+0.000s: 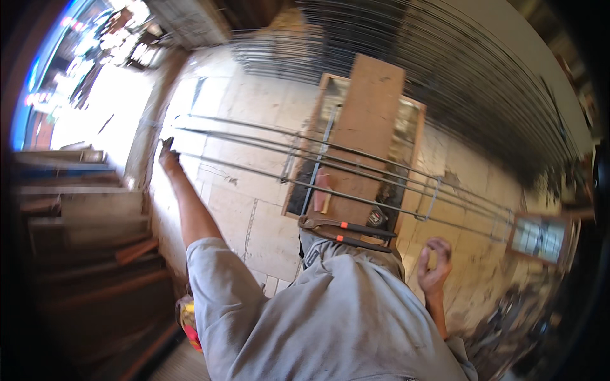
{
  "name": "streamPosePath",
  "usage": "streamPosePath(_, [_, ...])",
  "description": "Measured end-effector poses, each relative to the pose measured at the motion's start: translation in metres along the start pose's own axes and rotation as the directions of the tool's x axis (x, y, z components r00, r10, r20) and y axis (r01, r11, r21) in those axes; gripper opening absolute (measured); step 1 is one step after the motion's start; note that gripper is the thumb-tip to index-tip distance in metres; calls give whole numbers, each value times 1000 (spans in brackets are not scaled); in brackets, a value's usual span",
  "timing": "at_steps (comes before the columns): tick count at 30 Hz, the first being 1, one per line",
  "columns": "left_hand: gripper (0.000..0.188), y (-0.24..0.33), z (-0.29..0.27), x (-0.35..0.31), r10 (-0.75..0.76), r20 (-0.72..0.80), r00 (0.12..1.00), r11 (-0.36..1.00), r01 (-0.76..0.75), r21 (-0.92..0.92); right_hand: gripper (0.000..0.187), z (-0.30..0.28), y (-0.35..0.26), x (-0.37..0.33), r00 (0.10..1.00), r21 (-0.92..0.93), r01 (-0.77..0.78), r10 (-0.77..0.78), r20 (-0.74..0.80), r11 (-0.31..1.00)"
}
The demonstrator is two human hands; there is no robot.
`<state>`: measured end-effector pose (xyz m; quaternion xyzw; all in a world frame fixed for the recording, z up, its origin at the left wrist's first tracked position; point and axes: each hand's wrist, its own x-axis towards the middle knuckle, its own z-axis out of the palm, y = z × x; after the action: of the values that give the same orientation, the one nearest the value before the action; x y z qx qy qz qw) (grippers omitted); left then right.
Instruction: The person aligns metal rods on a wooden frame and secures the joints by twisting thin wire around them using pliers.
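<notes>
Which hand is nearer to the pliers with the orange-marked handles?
Right. The right hand hovers just past the handle tips of the pliers, empty. The left hand is stretched far off at the end of the steel rods.

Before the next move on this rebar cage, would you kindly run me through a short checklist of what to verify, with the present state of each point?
1. Left hand at the end of the rebar cage: it reaches the bar ends; whether it grips is cannot tell.
2. Right hand free: ok, it holds nothing, its fingers are loosely curled, and it is clear of the bars.
3. Cage supported: ok, it lies across the wooden board.
4. Stirrups in place: ok, at least two wrap the bars.
5. Pincers within reach: ok, they lie near the board's close end, orange bands on the handles.
6. Footing on the stone floor: cannot tell, the feet are hidden.
</notes>
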<state>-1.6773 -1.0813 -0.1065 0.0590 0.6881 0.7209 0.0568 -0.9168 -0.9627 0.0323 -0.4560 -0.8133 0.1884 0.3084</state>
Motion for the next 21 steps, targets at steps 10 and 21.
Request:
streamPosePath(10, [43, -16, -5, 13, -107, 43, 993, 985, 112, -129, 16, -13, 60, 0, 889, -207, -294, 188, -418, 933])
streamPosePath(21, [42, -19, 5, 2, 34, 35, 999, 957, -22, -289, 26, -36, 138, -9, 770, -411, -498, 171, -615, 764])
